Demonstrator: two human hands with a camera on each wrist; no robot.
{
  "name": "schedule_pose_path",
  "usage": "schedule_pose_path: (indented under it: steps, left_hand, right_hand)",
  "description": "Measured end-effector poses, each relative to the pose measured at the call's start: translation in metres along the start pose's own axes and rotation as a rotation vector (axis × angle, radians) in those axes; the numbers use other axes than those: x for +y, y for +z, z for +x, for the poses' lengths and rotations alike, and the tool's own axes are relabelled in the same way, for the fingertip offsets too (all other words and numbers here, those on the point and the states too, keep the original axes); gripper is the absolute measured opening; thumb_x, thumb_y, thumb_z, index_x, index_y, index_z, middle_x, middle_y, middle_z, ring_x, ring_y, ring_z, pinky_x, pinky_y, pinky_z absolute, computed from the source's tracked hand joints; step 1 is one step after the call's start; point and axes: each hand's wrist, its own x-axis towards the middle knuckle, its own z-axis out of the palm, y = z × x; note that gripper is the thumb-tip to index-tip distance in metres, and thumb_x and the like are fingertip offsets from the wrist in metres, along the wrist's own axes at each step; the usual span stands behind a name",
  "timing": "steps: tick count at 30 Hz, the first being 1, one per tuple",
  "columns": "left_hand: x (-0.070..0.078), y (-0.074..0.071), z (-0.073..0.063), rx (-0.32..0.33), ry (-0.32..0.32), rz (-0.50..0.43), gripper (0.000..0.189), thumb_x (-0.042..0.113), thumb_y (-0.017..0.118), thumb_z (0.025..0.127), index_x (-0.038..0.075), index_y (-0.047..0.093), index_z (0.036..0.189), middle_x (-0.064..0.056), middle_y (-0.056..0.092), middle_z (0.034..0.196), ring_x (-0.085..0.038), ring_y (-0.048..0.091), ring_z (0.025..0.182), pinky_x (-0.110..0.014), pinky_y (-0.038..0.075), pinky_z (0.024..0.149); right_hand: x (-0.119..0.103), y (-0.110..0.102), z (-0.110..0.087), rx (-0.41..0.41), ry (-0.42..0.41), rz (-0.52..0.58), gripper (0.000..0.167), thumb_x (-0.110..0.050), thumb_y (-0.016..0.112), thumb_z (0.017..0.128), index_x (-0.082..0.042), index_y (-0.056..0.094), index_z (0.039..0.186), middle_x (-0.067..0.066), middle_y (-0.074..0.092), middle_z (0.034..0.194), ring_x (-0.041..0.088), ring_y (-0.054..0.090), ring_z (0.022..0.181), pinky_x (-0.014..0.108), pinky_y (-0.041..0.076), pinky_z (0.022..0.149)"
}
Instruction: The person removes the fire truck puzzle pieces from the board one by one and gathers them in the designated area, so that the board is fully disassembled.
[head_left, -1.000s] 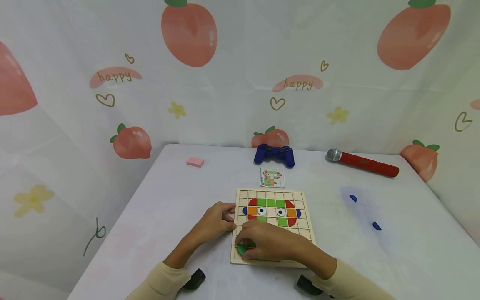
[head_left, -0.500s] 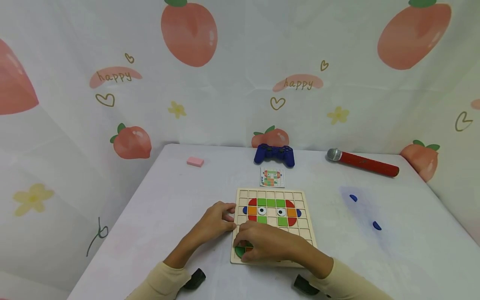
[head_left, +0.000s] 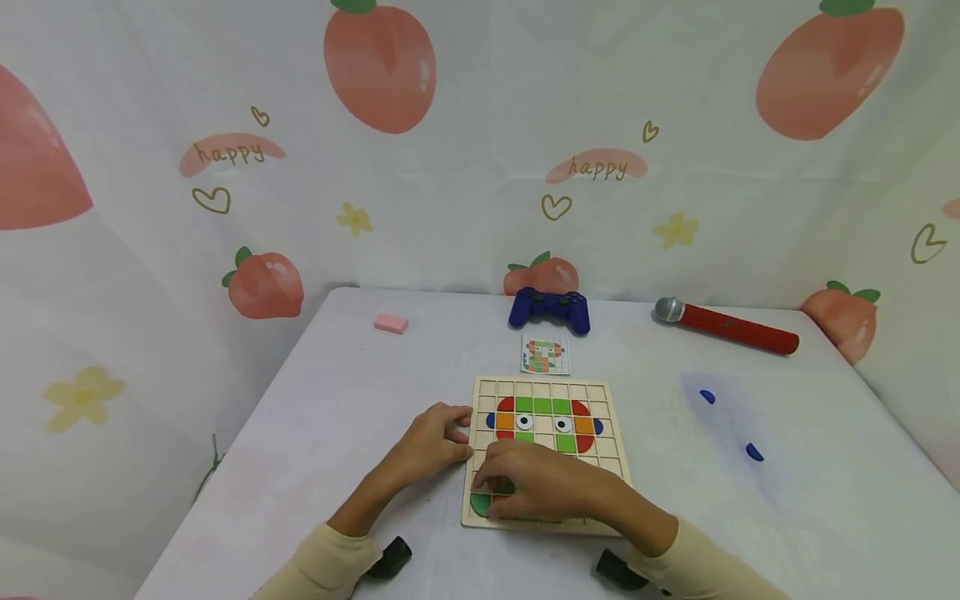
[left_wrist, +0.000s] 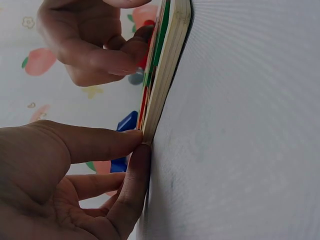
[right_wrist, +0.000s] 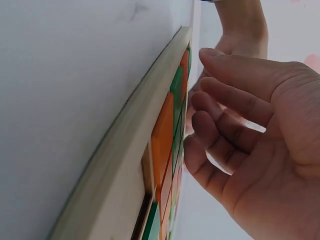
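Observation:
A square wooden grid board (head_left: 613,467) lies on the table, bearing flat red, green, orange and blue pieces and two eye pieces. At its left edge my left hand (head_left: 423,446) holds the rim between thumb and bent fingers; the left wrist view shows the thumb (left_wrist: 117,142) on the upper edge. My right hand (head_left: 536,479) is over the board's near left part, its fingers loosely bent, nothing between them in the right wrist view. Beside its fingertips a rounded green piece (head_left: 480,505) lies flat in the near left corner. The right hand hides several squares.
Behind the board is a small pattern card (head_left: 546,355), then a blue game controller (head_left: 550,310). A red microphone (head_left: 731,327) lies at the back right, a pink block (head_left: 391,323) at the back left. Two blue half-round pieces (head_left: 707,397) lie on the right.
The green piece, tilted in my right fingers a second ago, now lies flat on the board. The right fingers have let go and lifted slightly. My left hand has stayed put.

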Motion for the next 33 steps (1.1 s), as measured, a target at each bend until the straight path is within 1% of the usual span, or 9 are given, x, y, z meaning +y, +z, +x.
schedule_pose_path:
  steps: [4,7,9,14,20,25,27,29,33]
  left_hand:
    - [0.0,0.0,0.0,0.001,0.011,-0.007,0.059,0.001,0.08,0.085,-0.007,0.062,0.141,-0.01,0.063,0.116,-0.018,0.069,0.098,-0.034,0.059,0.084]
    - [0.0,0.001,0.0,0.0,0.01,-0.003,0.059,0.001,0.079,0.086,-0.006,0.062,0.141,-0.01,0.063,0.116,-0.017,0.068,0.098,-0.033,0.058,0.085]
    - [0.0,0.001,0.0,-0.001,0.009,0.001,0.059,0.001,0.079,0.086,-0.006,0.062,0.142,-0.01,0.063,0.116,-0.016,0.068,0.098,-0.032,0.058,0.085]
    - [0.001,0.001,0.0,-0.001,-0.007,0.008,0.059,0.002,0.078,0.088,-0.006,0.06,0.144,-0.009,0.062,0.117,-0.016,0.066,0.099,-0.03,0.058,0.084]
    - [0.001,0.002,0.0,-0.003,-0.012,0.011,0.06,0.002,0.079,0.089,-0.006,0.059,0.145,-0.009,0.062,0.118,-0.016,0.066,0.099,-0.035,0.059,0.087]
    - [0.002,0.001,0.0,-0.006,-0.01,0.007,0.06,0.002,0.078,0.088,-0.006,0.06,0.144,-0.009,0.062,0.118,-0.016,0.065,0.099,-0.034,0.059,0.086]
    - [0.002,0.001,0.0,-0.006,-0.009,0.005,0.059,0.002,0.078,0.088,-0.007,0.06,0.144,-0.009,0.062,0.118,-0.016,0.065,0.099,-0.033,0.058,0.085]
    - [0.003,0.0,0.0,-0.006,-0.008,0.004,0.059,0.002,0.078,0.088,-0.007,0.06,0.144,-0.009,0.062,0.118,-0.016,0.065,0.099,-0.032,0.057,0.084]
    - [0.004,0.0,-0.001,-0.006,-0.011,0.008,0.059,0.002,0.078,0.089,-0.006,0.06,0.144,-0.009,0.062,0.117,-0.016,0.065,0.098,-0.032,0.058,0.084]
  right_hand:
    - [0.007,-0.004,-0.009,0.034,0.031,0.025,0.026,-0.033,0.079,0.096,-0.025,0.078,0.121,-0.019,0.065,0.111,0.0,0.057,0.103,0.025,0.052,0.099]
    - [0.015,-0.008,-0.017,0.055,0.046,0.047,0.026,-0.034,0.079,0.096,-0.025,0.078,0.121,-0.018,0.065,0.111,0.002,0.057,0.103,0.028,0.052,0.1]
    - [0.022,-0.011,-0.025,0.066,0.065,0.058,0.026,-0.035,0.079,0.097,-0.026,0.078,0.121,-0.02,0.066,0.111,0.002,0.057,0.103,0.029,0.052,0.1]
    - [0.039,-0.021,-0.045,0.114,0.13,0.073,0.027,-0.037,0.078,0.097,-0.025,0.079,0.121,-0.018,0.067,0.111,0.006,0.058,0.102,0.031,0.054,0.096]
    - [0.058,-0.034,-0.073,0.213,0.197,0.081,0.028,-0.033,0.08,0.095,-0.019,0.077,0.119,-0.012,0.069,0.11,0.011,0.06,0.1,0.028,0.055,0.089]
    - [0.075,-0.043,-0.101,0.312,0.235,0.071,0.028,-0.031,0.083,0.092,-0.017,0.077,0.116,-0.008,0.067,0.102,0.013,0.059,0.095,0.025,0.052,0.077]
    - [0.082,-0.046,-0.112,0.353,0.251,0.051,0.029,-0.03,0.084,0.091,-0.017,0.077,0.116,-0.008,0.067,0.1,0.013,0.058,0.093,0.024,0.051,0.073]
    - [0.089,-0.048,-0.122,0.395,0.272,0.03,0.03,-0.028,0.085,0.09,-0.016,0.077,0.116,-0.008,0.067,0.099,0.012,0.059,0.092,0.024,0.052,0.072]
    - [0.104,-0.056,-0.141,0.46,0.32,-0.01,0.031,-0.026,0.086,0.09,-0.014,0.077,0.118,-0.009,0.07,0.103,0.01,0.059,0.093,0.024,0.052,0.074]
